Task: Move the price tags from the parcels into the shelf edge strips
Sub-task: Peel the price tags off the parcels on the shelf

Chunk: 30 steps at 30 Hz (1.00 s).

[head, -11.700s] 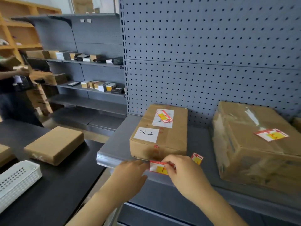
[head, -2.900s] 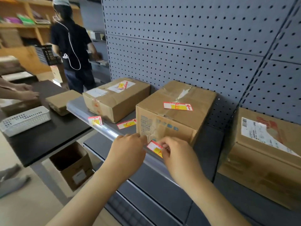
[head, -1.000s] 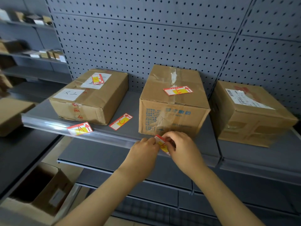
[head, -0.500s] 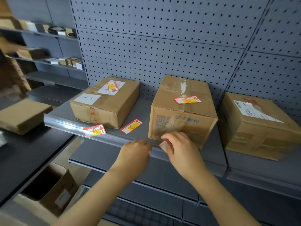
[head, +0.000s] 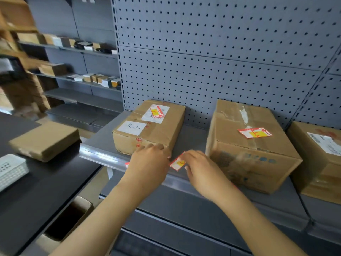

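A red-and-yellow price tag (head: 177, 163) sits tilted at the shelf's front between two parcels. My right hand (head: 202, 169) pinches its right edge. My left hand (head: 147, 163) rests just left of it, fingers loosely curled, holding nothing. The left parcel (head: 153, 132) carries a price tag (head: 156, 111) on its white label. The middle parcel (head: 249, 156) has another tag (head: 254, 133) on top. The clear shelf edge strip (head: 99, 156) runs along the front. A red corner of a tag in the strip (head: 127, 164) peeks out beside my left hand.
A third parcel (head: 317, 156) stands at the right. A black table (head: 27, 196) at the left holds a flat cardboard box (head: 44, 139) and a white basket (head: 11, 169). An open carton (head: 70, 217) sits on the floor below. Grey pegboard (head: 212, 71) backs the shelf.
Both hands left the strip in front of the middle parcel and moved left. My right hand now grips the tag that lay loose on the shelf between the parcels.
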Available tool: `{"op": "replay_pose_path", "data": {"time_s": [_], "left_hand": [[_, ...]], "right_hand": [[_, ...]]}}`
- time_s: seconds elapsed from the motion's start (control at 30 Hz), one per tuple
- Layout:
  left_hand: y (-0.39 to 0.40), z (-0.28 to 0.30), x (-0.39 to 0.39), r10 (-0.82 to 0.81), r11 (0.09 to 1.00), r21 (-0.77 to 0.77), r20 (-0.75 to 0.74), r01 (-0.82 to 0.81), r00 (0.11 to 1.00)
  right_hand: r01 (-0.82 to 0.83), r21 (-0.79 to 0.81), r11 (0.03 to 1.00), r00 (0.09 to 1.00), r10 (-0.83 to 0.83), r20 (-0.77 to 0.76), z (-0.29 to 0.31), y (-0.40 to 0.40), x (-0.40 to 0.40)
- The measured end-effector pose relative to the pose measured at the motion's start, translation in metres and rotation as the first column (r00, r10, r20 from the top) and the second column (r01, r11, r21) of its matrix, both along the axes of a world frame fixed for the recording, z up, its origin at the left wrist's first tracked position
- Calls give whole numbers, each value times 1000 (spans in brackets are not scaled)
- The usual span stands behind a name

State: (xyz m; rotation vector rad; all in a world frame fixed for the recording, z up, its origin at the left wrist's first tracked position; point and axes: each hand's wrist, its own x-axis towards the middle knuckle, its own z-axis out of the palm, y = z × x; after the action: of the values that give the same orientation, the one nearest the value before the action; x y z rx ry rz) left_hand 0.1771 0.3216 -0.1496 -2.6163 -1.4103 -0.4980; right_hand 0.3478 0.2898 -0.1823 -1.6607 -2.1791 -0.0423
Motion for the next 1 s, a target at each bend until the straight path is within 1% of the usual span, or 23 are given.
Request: {"op": "replay_pose_path", "data": {"time_s": [0.17, 0.27, 0.37, 0.47, 0.53, 0.67, 0.8, 0.9, 1.0], "left_hand": [[44, 13, -24, -100, 995, 26, 43, 99, 994], [64, 18, -32, -146, 989, 43, 42, 144, 988], [77, 20, -32, -197, 980, 37, 62, 195, 978], [83, 24, -29, -236, 972, 21, 70, 235, 969], [88, 27, -26, -253, 968, 16, 76, 252, 965], [96, 33, -22, -254, 967, -9, 112, 256, 961], [103, 37, -18, -258, 965, -11, 131, 261, 957], [107, 38, -16, -263, 964, -9, 147, 267, 953], [108, 36, -14, -270, 961, -23, 166, 277, 948]], "right_hand": [[105, -74, 992, 994, -103, 28, -5, 36, -12], [155, -121, 981, 987, -149, 56, -9, 48, -16], [188, -221, 957, 980, -166, 113, -10, 54, -19], [196, -375, 906, 979, -156, 133, -8, 61, -17], [193, -443, 876, 979, -141, 149, -6, 65, -15], [203, -479, 854, 974, -126, 188, -3, 73, -15], [259, -494, 830, 959, -161, 232, 1, 80, -14], [324, -530, 784, 938, -195, 285, 6, 86, -13], [346, -581, 737, 932, -199, 303, 8, 88, -13]]}}
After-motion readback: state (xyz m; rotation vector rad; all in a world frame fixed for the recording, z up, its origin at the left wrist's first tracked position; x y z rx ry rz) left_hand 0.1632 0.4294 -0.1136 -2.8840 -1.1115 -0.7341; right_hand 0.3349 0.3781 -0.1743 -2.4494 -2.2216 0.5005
